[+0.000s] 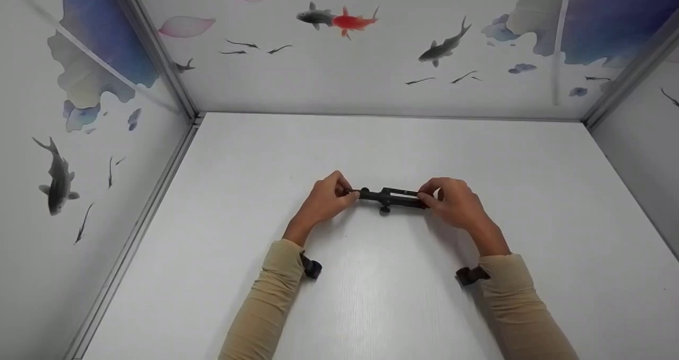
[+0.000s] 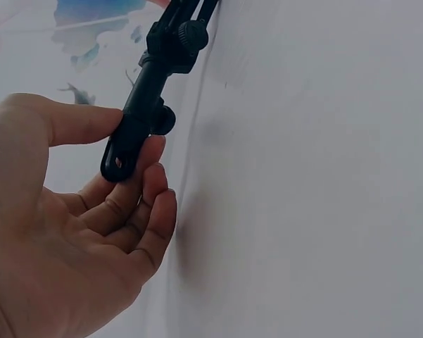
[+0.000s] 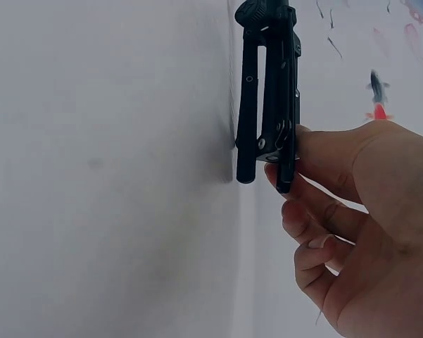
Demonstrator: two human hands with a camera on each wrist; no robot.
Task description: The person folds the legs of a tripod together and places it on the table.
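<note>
Between both hands is a slim black folding stand (image 1: 377, 195) with knobs, held roughly level across the table. My left hand (image 1: 330, 198) pinches its left end between thumb and fingers. That end is rounded with a small hole, and a knob (image 2: 163, 120) sticks out just above the fingertips in the left wrist view. At the other end, my right hand (image 1: 453, 201) grips with thumb and forefinger. There, the right wrist view shows narrow parallel bars (image 3: 247, 113) with a slot between them and a round knob (image 3: 251, 12) farther along. The right fingertips partly hide behind the bars.
A white table (image 1: 371, 307) lies beneath the hands. White panels with painted fish form the back wall (image 1: 371, 73) and side walls, joined by grey metal frame posts (image 1: 159, 47). Dark wrist cameras (image 1: 312, 269) jut inward from both sleeves.
</note>
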